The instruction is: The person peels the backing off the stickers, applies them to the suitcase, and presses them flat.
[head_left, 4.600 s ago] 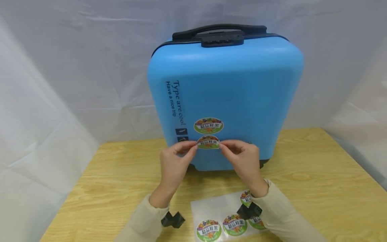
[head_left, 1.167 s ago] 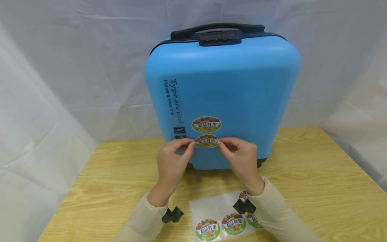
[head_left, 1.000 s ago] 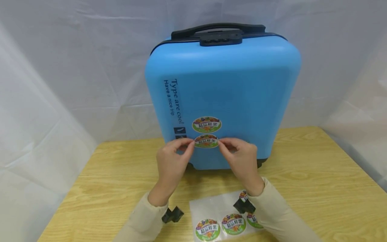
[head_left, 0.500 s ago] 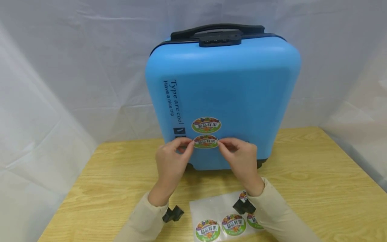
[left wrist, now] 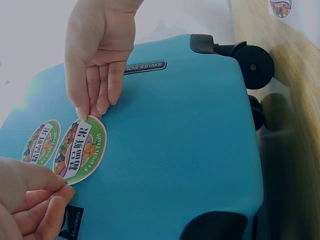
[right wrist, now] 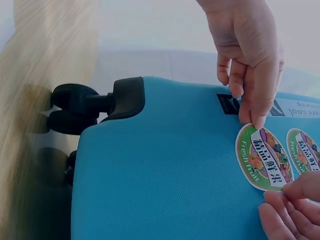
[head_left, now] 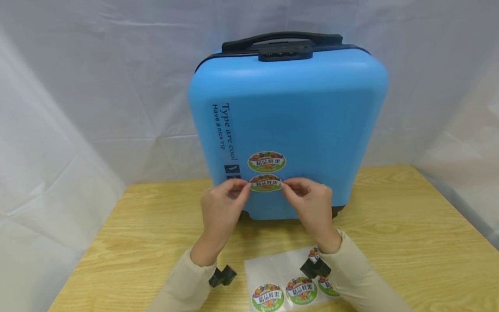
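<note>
A blue suitcase point(head_left: 304, 125) stands upright on the wooden table. Between my hands is an oval fruit sticker point(head_left: 266, 183), held close against the suitcase's front. My left hand point(head_left: 222, 210) pinches its left edge with thumb and forefinger. Its right edge is pinched the same way by my right hand point(head_left: 313, 208). Just above it, a matching sticker point(head_left: 267, 161) lies flat on the suitcase. In the left wrist view the held sticker point(left wrist: 80, 150) sits beside the matching one point(left wrist: 41, 142), with fingertips at both ends. The right wrist view shows the held sticker point(right wrist: 264, 157) close over the blue shell.
A backing sheet point(head_left: 261, 268) with several stickers lies on the table point(head_left: 156, 234) near the front, partly hidden by the right forearm. Black wheels point(right wrist: 75, 107) carry the suitcase's lower corners. A pale cloth backdrop point(head_left: 97, 86) hangs behind.
Both hands keep their pinch on the sticker below the flat one throughout. Over the earlier frames the view shifts slightly; the sticker stays in nearly the same spot on the suitcase.
</note>
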{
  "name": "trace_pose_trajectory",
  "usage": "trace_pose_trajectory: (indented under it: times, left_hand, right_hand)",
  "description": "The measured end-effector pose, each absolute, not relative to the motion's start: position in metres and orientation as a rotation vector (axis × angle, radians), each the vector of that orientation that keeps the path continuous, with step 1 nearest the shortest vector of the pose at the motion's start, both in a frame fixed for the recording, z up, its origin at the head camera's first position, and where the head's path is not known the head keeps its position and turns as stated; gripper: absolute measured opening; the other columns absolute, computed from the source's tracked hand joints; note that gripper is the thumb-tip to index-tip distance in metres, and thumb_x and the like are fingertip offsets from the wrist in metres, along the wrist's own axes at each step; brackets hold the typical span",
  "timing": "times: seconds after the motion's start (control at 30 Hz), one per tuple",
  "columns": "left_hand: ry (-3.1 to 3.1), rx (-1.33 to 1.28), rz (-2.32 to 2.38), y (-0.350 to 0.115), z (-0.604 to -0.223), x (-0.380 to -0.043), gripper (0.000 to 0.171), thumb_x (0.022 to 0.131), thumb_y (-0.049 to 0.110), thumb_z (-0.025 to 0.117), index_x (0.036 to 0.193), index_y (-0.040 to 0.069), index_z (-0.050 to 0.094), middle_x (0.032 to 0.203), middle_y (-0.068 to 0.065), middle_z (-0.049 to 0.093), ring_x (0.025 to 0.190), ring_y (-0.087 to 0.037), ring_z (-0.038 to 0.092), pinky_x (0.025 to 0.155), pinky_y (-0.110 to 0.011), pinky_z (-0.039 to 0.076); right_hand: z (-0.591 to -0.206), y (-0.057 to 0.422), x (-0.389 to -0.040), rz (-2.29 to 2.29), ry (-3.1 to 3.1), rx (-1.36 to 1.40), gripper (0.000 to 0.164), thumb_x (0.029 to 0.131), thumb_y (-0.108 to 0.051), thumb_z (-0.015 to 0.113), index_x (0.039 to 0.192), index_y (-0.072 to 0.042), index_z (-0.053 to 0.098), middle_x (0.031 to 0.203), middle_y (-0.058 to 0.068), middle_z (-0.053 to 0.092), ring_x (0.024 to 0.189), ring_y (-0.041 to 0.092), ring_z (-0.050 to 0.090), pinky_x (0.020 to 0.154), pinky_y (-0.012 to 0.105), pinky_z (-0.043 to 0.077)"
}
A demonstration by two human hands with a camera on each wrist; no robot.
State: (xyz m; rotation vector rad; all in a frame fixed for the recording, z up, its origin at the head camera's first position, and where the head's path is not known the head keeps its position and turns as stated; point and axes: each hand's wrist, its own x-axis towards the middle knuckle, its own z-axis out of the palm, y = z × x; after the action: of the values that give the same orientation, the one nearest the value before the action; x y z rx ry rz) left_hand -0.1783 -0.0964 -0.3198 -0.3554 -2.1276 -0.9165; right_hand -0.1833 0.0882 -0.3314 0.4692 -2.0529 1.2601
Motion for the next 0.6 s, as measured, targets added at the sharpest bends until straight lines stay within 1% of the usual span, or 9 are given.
trace_pose_trajectory:
  times: [0.37, 0.6]
  left_hand:
    - [-2.179, -0.322, -0.946, -0.0961, -0.3189, -0.1775, 0.009, 0.081, 0.015, 0.073, 0.077, 0.006, 0.073, 0.07, -0.003, 0.071, 0.053, -0.009, 0.059, 0.052, -0.023, 0.05]
    - [-2.203, -0.31, -0.941, -0.0969, -0.319, -0.1766, 0.01, 0.08, 0.016, 0.074, 0.076, 0.007, 0.072, 0.068, -0.002, 0.07, 0.053, -0.009, 0.059, 0.051, -0.023, 0.05]
  right_hand:
    - [-0.3326, 0.0905, -0.1839, 1.467, -2.098, 0.419, 0.008, 0.084, -0.013, 0.071, 0.085, -0.006, 0.075, 0.072, 0.004, 0.071, 0.062, 0.011, 0.066, 0.057, 0.023, 0.053]
    - [-0.3329, 0.0907, -0.1838, 1.498, -2.099, 0.423, 0.009, 0.084, -0.013, 0.071, 0.086, -0.005, 0.075, 0.072, 0.005, 0.071, 0.062, 0.012, 0.067, 0.058, 0.023, 0.053]
